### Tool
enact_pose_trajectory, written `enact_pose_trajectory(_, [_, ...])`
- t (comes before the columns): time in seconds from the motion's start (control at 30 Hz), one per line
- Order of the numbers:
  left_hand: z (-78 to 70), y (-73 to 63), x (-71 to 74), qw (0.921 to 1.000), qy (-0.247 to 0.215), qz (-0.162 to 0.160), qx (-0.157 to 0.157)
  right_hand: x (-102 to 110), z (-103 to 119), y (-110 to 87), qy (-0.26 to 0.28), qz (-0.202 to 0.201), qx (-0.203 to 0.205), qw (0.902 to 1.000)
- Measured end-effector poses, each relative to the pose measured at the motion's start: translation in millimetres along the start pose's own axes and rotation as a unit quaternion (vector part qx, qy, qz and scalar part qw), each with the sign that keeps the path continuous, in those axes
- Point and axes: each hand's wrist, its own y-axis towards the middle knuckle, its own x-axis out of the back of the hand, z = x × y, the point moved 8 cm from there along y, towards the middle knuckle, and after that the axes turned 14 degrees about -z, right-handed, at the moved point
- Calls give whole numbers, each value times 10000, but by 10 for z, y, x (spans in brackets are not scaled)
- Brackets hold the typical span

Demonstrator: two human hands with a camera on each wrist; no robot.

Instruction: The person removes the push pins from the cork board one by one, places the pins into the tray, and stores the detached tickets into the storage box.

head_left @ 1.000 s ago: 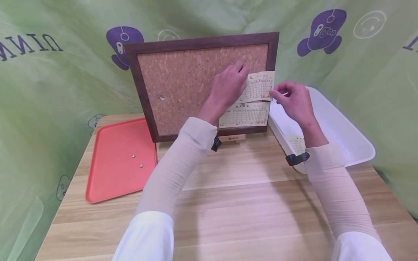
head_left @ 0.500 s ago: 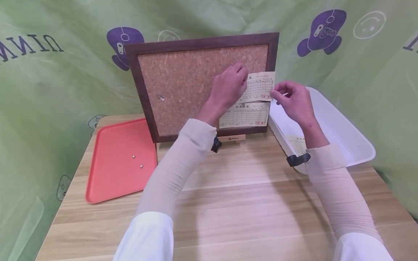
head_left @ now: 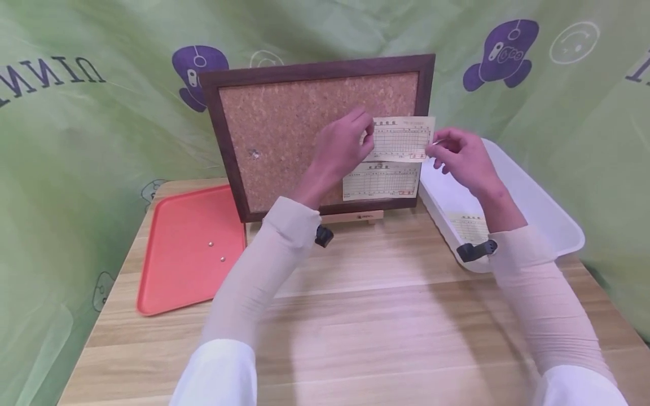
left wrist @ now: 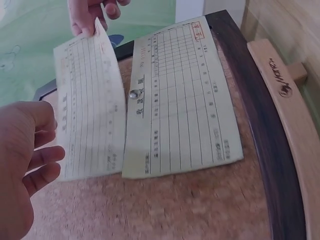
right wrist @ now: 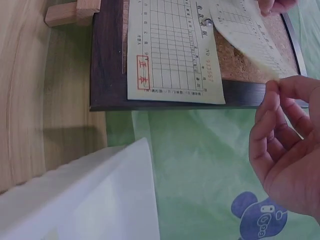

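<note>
My right hand (head_left: pixel 464 158) pinches the right edge of a printed receipt slip (head_left: pixel 403 140), and the right wrist view shows that edge bent away from the corkboard (head_left: pixel 299 118). My left hand (head_left: pixel 340 144) has bent fingers and overlaps the slip's left part in the head view. I cannot tell whether its fingers hold anything. A second receipt slip (head_left: pixel 386 183) lies flat on the board's lower right, with a silver pushpin (left wrist: pixel 133 93) at its top edge. No pin shows on the upper slip. The board leans upright in a dark wooden frame (head_left: pixel 330 67).
A red tray (head_left: pixel 178 254) with two small silver pins (head_left: pixel 210 244) lies left on the table (head_left: pixel 355 327). At right, a white bin (head_left: pixel 538 203) contains another slip (head_left: pixel 468 225). A wooden stand (head_left: pixel 355 216) shows below the board, and a shiny spot (head_left: pixel 255 153) marks the cork's left.
My left hand has moved left and slightly down, baring more of the upper slip. That slip has shifted right in my right hand, past the frame's edge. The lower slip stays in place.
</note>
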Motion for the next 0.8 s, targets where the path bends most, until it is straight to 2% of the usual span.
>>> enact_pose_trajectory(0.17, [100, -147, 140, 9987, -438, 41, 247, 117, -94, -48, 143, 230, -482, 9985])
enact_pose_trajectory(0.33, [325, -316, 357, 9954, -696, -6, 656, 262, -161, -106, 271, 385, -805, 9956])
enact_pose_trajectory(0.53, [595, -563, 661, 9971, -363, -158, 643, 454, -281, -165, 634, 367, -1098, 9912])
enact_pose_trajectory(0.67, [796, -740, 892, 9969, 111, -112, 768, 614, -380, -189, 920, 313, -1324, 9864])
enact_pose_trajectory(0.8, [1000, -922, 1153, 9943, 381, -154, 981, 814, -490, -230, 775, 357, -1446, 9858])
